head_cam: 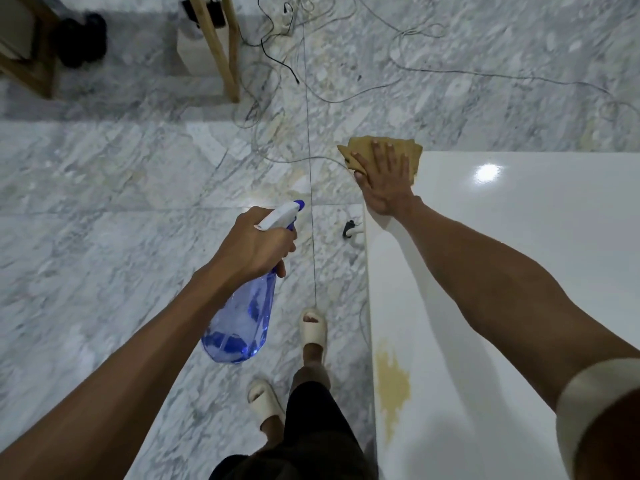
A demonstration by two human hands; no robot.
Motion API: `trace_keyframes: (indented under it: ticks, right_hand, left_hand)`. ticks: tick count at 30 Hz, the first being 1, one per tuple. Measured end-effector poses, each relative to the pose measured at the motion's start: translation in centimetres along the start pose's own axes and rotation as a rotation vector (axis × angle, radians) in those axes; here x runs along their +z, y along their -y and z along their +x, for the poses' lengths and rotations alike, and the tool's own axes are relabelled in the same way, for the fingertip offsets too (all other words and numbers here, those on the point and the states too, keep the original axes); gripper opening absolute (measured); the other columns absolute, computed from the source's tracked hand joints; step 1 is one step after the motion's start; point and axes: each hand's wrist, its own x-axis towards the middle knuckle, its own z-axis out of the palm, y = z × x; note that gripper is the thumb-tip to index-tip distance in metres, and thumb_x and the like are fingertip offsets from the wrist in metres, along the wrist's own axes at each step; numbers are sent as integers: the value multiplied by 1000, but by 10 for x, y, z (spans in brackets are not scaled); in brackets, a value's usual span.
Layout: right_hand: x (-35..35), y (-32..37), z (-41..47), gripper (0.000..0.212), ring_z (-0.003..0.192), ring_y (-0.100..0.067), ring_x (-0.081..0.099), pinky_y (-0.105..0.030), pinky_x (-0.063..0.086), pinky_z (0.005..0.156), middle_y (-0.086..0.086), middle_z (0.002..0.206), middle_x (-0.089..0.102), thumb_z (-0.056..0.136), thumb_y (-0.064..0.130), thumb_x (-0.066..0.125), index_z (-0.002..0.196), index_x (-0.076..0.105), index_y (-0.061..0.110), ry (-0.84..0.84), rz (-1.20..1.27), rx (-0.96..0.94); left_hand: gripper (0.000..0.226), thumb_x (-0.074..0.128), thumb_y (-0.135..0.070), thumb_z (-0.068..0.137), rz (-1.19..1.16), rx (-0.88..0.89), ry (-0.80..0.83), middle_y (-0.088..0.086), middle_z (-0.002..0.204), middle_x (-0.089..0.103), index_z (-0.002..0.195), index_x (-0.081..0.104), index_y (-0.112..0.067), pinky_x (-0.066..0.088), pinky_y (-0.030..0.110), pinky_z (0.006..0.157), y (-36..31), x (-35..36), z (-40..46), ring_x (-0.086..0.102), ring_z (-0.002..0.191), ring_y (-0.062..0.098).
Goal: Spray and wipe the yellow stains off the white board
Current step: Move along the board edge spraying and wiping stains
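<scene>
The glossy white board [512,271] fills the right side. A yellow stain [393,382] spreads along its left edge, close to me. My right hand [384,181] lies flat, fingers spread, pressing a tan cloth [412,148] onto the board's far left corner; part of the cloth hangs past the edge. Off the board to the left, over the floor, my left hand [256,244] grips the neck of a clear blue spray bottle [242,320] with a white and blue nozzle pointing up and right. Blue liquid sits in the bottle's bottom.
Grey marble floor [104,237] lies left of the board, with several loose cables [277,81] across it further away. Wooden furniture legs [225,46] stand at the top left. A small black and white object [350,229] lies by the board's edge. My feet in pale slippers [311,330] stand beside the board.
</scene>
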Motion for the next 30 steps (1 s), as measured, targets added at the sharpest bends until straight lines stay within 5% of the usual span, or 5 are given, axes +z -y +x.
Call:
trace_keyframes:
  ticks: [5,11,17,21,30]
  right_hand:
    - [1,2,-12,76,154,-38,10,-62,5,121,-11,168,14,98,63,-5,159,24,27,-25,40,-7]
    - [9,5,-39,61,155,-28,-12,-54,-4,123,0,169,-10,106,51,11,161,-2,28,71,11,55]
    - [28,14,-112,61,155,-30,-11,-57,-4,123,-3,169,-10,91,68,-10,139,-27,34,66,61,44]
    - [54,15,-162,84,155,-32,-10,-58,-5,122,-3,169,-9,72,77,-32,142,-25,33,68,67,48]
    - [102,36,-303,90,154,-30,-17,-56,-11,120,-2,168,-17,72,77,-25,153,-13,38,91,51,101]
  left_hand:
    - [17,54,-3,89,20,-30,-10,31,93,70,90,66,9,51,31,48,29,-9,-25,58,48,26]
    - [15,53,0,87,39,-57,-19,26,91,73,86,69,2,50,30,48,56,-17,-52,60,45,24]
    - [16,53,-1,87,65,-10,-17,26,91,73,85,68,4,50,27,45,72,-6,-80,61,42,22]
    - [14,53,2,87,49,7,8,26,92,73,82,67,3,48,25,42,84,6,-113,58,39,19]
    - [17,57,-8,87,80,77,49,30,93,72,84,67,5,52,32,50,139,20,-204,61,44,24]
